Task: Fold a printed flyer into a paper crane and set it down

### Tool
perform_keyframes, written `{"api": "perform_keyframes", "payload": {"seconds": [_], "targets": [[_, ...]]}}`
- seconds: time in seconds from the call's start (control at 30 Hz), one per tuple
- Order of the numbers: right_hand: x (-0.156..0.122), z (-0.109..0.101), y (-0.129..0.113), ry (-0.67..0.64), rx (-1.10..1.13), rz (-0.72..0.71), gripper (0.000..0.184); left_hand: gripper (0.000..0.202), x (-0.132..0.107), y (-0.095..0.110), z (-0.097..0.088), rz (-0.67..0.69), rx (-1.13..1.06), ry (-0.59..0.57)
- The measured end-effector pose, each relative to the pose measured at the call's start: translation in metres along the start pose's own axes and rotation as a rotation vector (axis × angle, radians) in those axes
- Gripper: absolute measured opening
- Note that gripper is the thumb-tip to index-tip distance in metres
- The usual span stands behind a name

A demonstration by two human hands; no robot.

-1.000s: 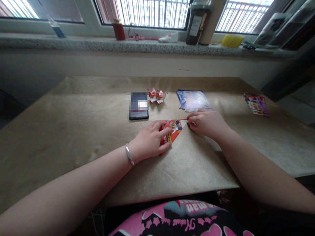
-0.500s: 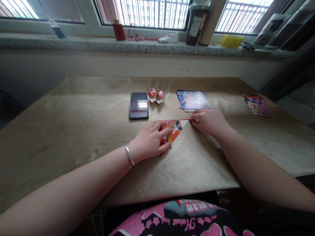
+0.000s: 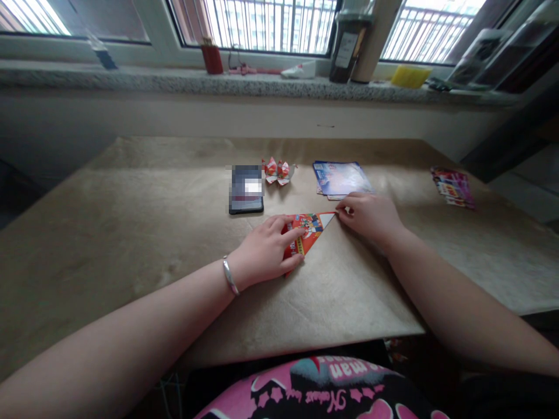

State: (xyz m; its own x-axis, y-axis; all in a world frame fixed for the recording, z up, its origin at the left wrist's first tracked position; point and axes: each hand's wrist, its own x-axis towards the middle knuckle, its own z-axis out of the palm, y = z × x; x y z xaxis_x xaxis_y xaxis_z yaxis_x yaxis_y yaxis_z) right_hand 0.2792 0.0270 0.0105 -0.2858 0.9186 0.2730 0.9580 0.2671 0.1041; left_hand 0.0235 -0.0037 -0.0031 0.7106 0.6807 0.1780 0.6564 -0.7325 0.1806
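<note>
A folded sheet of red printed paper (image 3: pixel 311 224) lies on the table, roughly triangular, with a white strip showing toward its right tip. My left hand (image 3: pixel 273 247) rests flat over its left part, fingers spread and pressing it down. At the right tip, my right hand (image 3: pixel 364 215) pinches the paper's corner between thumb and fingertips. Just beyond the paper, two small folded red-and-white paper figures (image 3: pixel 278 171) stand side by side next to a phone (image 3: pixel 246 198), whose screen is blurred out.
A stack of blue printed sheets (image 3: pixel 343 177) lies beyond my right hand. Colourful cards (image 3: pixel 453 187) are fanned at the table's right. The granite windowsill (image 3: pixel 166 81) behind holds a red container (image 3: pixel 212 57), a dark jar (image 3: pixel 346 49) and a yellow block (image 3: pixel 410 76).
Almost nothing differs. My right hand has shifted very slightly left at the paper's tip, while my left hand stays where it was.
</note>
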Motion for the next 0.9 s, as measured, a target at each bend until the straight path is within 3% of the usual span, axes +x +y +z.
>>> {"api": "perform_keyframes", "payload": {"seconds": [0.13, 0.23, 0.5, 0.73, 0.9], "targets": [[-0.001, 0.004, -0.012, 0.014, 0.371, -0.402, 0.019, 0.051, 0.001, 0.0, -0.001, -0.013, -0.023, -0.017], [-0.001, 0.006, -0.022, -0.033, 0.604, -0.549, 0.016, 0.053, 0.002, -0.001, -0.002, -0.025, -0.054, -0.035], [-0.001, 0.009, -0.022, -0.035, 0.624, -0.583, 0.015, 0.053, 0.005, -0.003, -0.004, -0.069, -0.128, -0.095], [-0.002, 0.007, -0.022, 0.006, 0.529, -0.615, 0.017, 0.062, -0.001, -0.003, -0.013, 0.076, -0.121, -0.127], [-0.003, 0.003, -0.022, 0.055, 0.379, -0.643, 0.017, 0.035, 0.0, -0.009, -0.019, 0.217, -0.115, -0.083]]}}
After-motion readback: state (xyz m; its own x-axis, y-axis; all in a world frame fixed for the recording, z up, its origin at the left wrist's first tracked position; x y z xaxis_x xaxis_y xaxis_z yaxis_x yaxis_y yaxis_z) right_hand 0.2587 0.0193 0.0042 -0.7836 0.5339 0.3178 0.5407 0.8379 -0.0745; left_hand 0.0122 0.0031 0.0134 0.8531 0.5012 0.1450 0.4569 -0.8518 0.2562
